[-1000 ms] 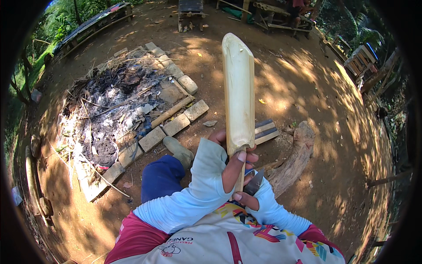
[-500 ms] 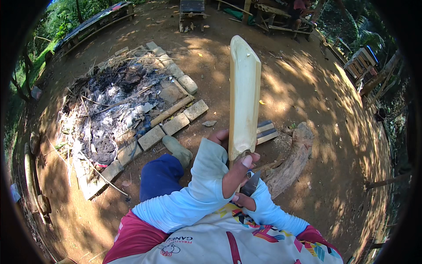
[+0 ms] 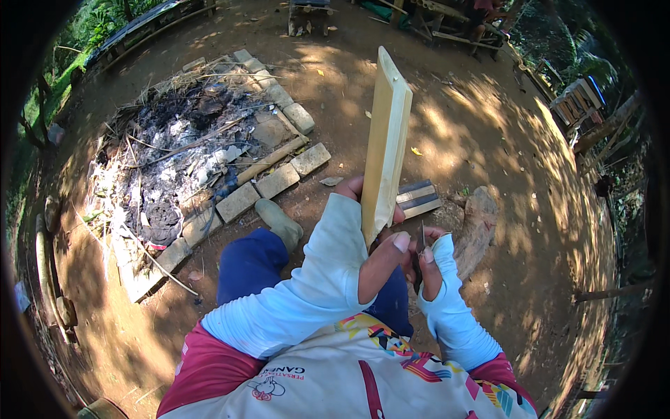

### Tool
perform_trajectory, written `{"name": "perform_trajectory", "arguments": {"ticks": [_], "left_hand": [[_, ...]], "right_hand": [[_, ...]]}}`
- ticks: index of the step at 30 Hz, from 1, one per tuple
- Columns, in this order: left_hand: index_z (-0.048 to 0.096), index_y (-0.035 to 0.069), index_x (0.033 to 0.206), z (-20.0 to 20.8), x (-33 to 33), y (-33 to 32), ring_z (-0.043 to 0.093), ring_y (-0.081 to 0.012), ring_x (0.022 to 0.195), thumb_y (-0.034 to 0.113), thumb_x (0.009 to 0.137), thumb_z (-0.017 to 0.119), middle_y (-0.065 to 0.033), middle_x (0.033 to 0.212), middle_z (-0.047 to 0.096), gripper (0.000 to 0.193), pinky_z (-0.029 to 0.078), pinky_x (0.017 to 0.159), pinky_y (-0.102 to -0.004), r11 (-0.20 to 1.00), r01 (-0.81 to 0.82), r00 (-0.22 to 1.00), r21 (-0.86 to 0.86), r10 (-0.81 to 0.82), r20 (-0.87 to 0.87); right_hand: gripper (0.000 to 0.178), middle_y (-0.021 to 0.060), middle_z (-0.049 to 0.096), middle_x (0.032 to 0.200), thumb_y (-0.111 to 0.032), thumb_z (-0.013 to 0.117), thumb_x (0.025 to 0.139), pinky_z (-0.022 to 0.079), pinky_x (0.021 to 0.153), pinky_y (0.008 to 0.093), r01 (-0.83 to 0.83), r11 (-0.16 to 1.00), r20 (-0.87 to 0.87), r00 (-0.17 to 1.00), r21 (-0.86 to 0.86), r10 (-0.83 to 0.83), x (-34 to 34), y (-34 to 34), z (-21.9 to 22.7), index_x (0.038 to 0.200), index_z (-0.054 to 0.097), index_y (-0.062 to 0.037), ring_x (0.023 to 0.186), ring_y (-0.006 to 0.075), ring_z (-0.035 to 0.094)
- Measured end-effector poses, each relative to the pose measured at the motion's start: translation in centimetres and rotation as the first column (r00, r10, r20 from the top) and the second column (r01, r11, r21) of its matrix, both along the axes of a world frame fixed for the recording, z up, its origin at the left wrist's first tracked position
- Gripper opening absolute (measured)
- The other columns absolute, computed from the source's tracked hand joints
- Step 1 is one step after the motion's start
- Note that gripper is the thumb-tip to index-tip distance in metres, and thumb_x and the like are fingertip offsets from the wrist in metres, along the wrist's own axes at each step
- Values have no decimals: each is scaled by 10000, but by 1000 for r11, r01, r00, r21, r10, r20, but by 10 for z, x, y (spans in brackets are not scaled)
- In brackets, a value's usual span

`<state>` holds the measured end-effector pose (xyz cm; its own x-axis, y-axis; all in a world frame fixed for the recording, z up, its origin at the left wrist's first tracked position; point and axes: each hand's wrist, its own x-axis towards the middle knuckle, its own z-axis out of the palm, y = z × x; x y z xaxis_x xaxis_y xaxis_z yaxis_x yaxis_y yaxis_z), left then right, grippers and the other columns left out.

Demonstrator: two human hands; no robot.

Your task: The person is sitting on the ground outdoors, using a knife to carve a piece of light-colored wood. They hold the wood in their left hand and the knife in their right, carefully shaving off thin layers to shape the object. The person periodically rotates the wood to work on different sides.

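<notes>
A split length of pale bamboo (image 3: 388,143) stands nearly upright in front of me, its upper end cut at a slant. My left hand (image 3: 377,271) is closed round its lower end, thumb on the near side and fingers behind. Just to the right, my right hand (image 3: 434,260) grips a small knife (image 3: 423,236). The thin blade points up, seen almost edge-on, close to the bamboo's bottom end but apart from it. Part of the knife's dark handle is hidden by my fingers. Light blue sleeves cover both my wrists.
On the left lies an ash-filled fire pit (image 3: 178,140) edged with bricks (image 3: 278,181). My booted foot (image 3: 279,222) rests beside it. Beyond my hands are a striped wooden block (image 3: 419,198) and a thick log (image 3: 480,223). A person (image 3: 481,17) sits at the far right.
The bamboo has turned from its broad pale face to its edge and leans slightly right. My right hand and the knife have moved up and right, out from below the left hand.
</notes>
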<state>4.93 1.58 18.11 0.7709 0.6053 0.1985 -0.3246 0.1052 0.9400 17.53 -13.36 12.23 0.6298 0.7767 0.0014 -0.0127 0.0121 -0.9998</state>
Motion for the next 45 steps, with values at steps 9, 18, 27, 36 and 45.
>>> {"name": "perform_trajectory", "arguments": {"ticks": [9,18,27,36,45], "left_hand": [[370,25,1280,-4,0,3,531,-100,909,131,866,664,-62,1043,559,519,457,797,-251,997,-16,999,72,18,-31],[373,38,1241,-21,10,5,560,-82,723,169,907,663,-50,939,576,462,475,607,-222,979,-100,994,180,104,-16],[383,19,1254,-32,17,11,559,-71,667,152,924,646,-14,780,571,443,474,603,-216,912,-219,954,346,274,-119],[411,-1,1265,-36,21,15,529,-64,719,107,925,632,-14,829,559,420,449,649,-213,839,-294,938,457,345,-30],[422,-9,1283,-38,19,19,529,-104,856,147,910,662,-63,985,546,470,455,773,-248,806,-306,932,507,362,-13]], "right_hand": [[272,134,618,976,-70,683,858,479,779,341,-21,990,880,457,-140,134,14,17,86,1111,589,-30,877,248,610],[408,95,613,840,49,742,730,485,603,358,38,967,950,201,-253,241,6,33,103,1104,648,-86,692,264,607],[403,88,598,806,63,744,719,464,573,352,104,959,955,170,-264,244,4,41,103,1084,666,-88,662,257,590],[380,89,601,806,43,748,725,469,566,354,139,945,940,220,-295,260,3,46,100,1072,669,-89,663,253,598],[236,77,605,766,-56,690,812,465,539,336,183,883,819,490,-432,299,-1,55,106,1046,666,-73,635,216,604]]}}
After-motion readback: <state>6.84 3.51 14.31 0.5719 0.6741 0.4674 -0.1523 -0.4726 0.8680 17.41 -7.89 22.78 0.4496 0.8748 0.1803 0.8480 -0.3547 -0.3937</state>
